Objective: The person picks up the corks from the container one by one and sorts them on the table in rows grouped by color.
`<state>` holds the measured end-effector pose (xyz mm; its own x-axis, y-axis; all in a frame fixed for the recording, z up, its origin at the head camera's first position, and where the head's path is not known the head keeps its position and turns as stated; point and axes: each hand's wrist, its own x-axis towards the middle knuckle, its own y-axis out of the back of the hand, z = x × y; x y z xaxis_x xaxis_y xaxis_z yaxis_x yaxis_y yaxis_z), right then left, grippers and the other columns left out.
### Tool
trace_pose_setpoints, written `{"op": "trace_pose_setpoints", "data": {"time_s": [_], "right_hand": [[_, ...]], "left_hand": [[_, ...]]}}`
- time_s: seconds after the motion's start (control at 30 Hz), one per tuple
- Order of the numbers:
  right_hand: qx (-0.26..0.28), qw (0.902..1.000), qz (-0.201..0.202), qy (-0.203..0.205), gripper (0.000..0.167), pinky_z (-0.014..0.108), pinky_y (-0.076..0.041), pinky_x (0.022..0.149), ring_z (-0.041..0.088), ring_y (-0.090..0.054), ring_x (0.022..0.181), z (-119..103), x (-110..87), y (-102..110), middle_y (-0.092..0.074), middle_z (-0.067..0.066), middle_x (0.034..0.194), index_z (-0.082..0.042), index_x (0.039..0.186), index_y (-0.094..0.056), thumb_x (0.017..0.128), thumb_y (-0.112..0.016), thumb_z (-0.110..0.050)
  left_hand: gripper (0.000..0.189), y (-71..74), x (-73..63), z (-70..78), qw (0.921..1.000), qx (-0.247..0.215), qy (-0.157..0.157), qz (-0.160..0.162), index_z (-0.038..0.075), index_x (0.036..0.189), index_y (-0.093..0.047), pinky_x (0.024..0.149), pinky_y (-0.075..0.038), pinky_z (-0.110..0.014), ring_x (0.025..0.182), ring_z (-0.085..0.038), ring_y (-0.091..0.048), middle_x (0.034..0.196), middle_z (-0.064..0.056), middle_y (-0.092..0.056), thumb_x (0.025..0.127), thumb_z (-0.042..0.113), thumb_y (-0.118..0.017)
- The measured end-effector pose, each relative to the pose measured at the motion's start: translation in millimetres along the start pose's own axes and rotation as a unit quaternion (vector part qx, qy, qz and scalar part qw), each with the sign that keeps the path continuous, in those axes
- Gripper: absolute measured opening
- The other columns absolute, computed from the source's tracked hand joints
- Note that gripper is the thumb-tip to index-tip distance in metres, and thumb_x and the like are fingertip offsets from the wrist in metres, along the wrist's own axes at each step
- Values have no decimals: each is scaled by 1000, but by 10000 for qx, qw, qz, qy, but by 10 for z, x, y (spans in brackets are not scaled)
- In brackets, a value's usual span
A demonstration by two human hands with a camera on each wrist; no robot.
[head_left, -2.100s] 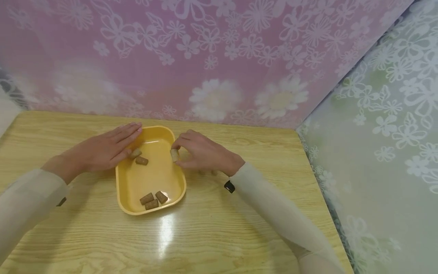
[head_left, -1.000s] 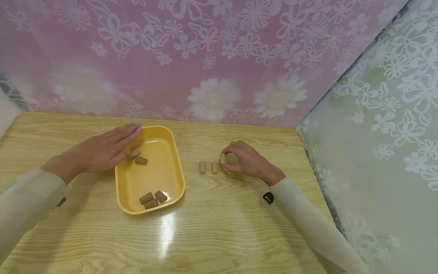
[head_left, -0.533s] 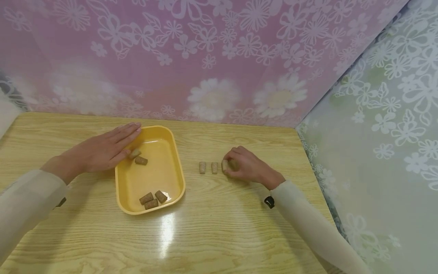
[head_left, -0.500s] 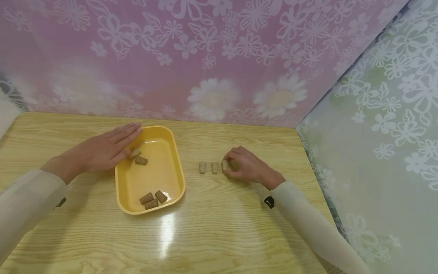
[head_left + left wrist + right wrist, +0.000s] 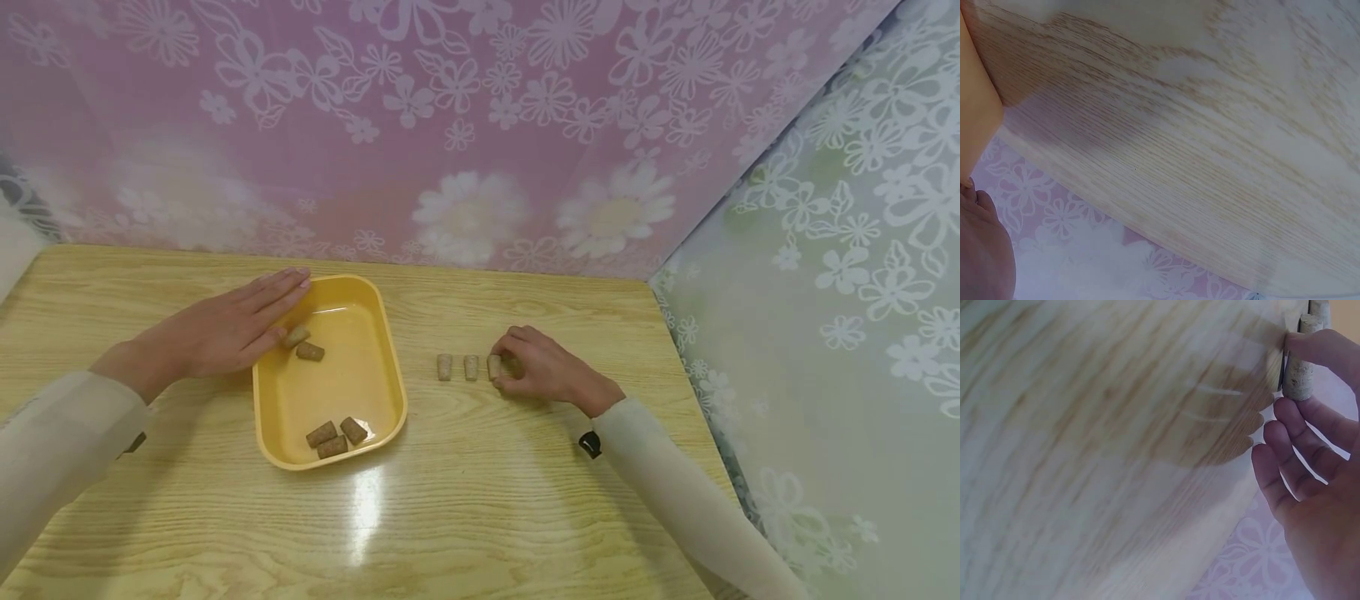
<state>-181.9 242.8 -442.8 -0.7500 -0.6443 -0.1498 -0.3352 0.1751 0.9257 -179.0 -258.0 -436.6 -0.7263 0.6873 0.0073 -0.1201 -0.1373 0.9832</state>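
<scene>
In the head view, my right hand pinches a pale cork at the right end of a row on the table. The right wrist view shows this cork between thumb and forefinger, the other fingers spread close to the tabletop. To its left are two more pale corks, a middle cork and a left cork. My left hand rests with straight fingers on the left rim of the yellow tray. Near its thumb a pale cork lies beside a brown cork.
At the tray's near end lie three brown corks, among them a slanted cork. Under everything is a wood-grain table. A pink flowered wall covering stands along its back edge, and a pale green flowered one along the right.
My right hand has carried the pale cork from the tray's right rim rightward past two corks and lowered it at the row's end. My left hand has stayed on the tray.
</scene>
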Motion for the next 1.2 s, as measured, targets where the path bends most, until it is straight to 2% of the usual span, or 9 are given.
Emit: {"op": "trace_pose_setpoints", "data": {"time_s": [0.23,0.77,1.2], "right_hand": [[25,10000,0,-46,38,46,-56,97,22,-61,106,-5,-20,-4,-66,5,119,-9,129,-72,100,-79,-34],[68,9999,2,-155,40,47,-58,103,25,-64,114,20,-37,-32,-66,6,122,-9,131,-71,101,-78,-35],[40,9999,53,-106,41,47,-58,103,25,-65,115,11,-36,-27,-67,7,123,-9,130,-70,100,-79,-35]], "left_hand": [[70,11,-1,4,10000,-15,17,-30,6,176,-18,132,11,-15,171,-34,-15,184,-14,-12,116,30,-48],[71,5,10,-11,10000,46,-39,-35,5,175,-18,131,13,-14,171,-33,-15,184,-16,-13,116,28,-49],[71,16,4,4,10000,65,3,-22,6,176,-17,129,13,-13,170,-35,-16,184,-15,-13,116,29,-48]]}}
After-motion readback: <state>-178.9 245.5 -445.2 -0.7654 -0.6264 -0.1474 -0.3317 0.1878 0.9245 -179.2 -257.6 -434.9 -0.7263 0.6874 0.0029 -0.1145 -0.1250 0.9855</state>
